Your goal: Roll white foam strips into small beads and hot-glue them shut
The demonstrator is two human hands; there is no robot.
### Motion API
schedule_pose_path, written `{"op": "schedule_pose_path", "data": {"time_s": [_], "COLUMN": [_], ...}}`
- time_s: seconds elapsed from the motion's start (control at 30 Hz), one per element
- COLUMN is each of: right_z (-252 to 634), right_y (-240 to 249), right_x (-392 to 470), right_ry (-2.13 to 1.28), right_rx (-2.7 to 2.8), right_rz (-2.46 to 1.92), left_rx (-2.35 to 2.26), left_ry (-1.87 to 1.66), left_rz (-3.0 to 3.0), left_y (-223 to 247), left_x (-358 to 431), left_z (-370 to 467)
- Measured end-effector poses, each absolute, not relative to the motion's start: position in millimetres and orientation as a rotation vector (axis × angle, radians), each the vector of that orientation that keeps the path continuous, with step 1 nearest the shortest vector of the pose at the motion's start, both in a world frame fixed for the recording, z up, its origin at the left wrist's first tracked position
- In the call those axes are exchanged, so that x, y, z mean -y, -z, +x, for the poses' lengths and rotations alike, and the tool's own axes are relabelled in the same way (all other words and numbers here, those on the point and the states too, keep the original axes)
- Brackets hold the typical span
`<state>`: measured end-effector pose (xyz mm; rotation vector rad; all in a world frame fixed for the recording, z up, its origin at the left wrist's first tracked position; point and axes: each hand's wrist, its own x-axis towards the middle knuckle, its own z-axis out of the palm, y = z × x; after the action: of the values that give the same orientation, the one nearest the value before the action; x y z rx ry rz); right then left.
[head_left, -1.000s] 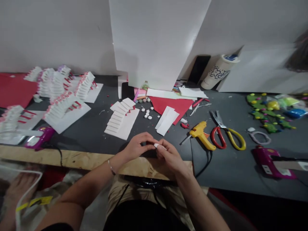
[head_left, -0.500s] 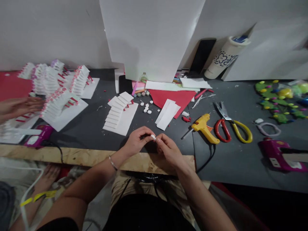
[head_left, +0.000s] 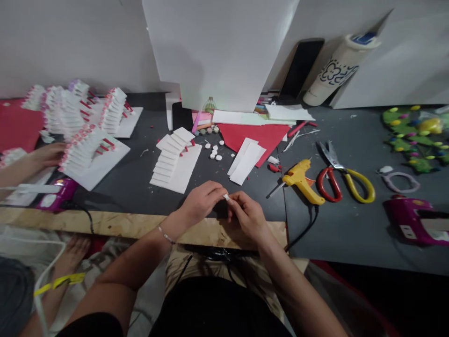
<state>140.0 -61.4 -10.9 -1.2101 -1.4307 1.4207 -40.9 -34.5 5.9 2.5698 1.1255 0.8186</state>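
Note:
Over the table's front edge, my left hand [head_left: 203, 202] and my right hand [head_left: 247, 213] meet and pinch a small white piece [head_left: 226, 197] between their fingertips. It looks soft, but its material is too small to make out. Beyond my hands lie several little white balls [head_left: 213, 152] in a loose group. A white stepped staircase model [head_left: 171, 161] with red posts stands on a white base just left of them. White card strips [head_left: 246, 161] overlap a red sheet [head_left: 266, 135] to the right of the balls.
A yellow glue gun [head_left: 302, 181], scissors [head_left: 336, 168] and a purple device [head_left: 414, 220] lie to the right. A bottle [head_left: 338, 70] and a phone [head_left: 301, 68] lean at the back. At left, a co-worker's hand [head_left: 51, 157] touches similar staircase models [head_left: 84, 150].
The white piece now shows as longer between my fingertips, which have drawn slightly apart. The co-worker's hand has shifted at the models. The whole view has tilted slightly.

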Motion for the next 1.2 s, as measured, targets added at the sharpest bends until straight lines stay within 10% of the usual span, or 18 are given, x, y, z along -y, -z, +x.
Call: {"op": "schedule_pose_path", "data": {"time_s": [1.2], "right_z": [144], "right_y": [0], "right_x": [52], "right_ry": [-1.982], "right_rx": [1.067], "right_rz": [-0.944], "left_rx": [-0.926], "left_ry": [-0.829], "left_rz": [1.483], "left_y": [-16], "left_x": [32], "left_z": [-40]}}
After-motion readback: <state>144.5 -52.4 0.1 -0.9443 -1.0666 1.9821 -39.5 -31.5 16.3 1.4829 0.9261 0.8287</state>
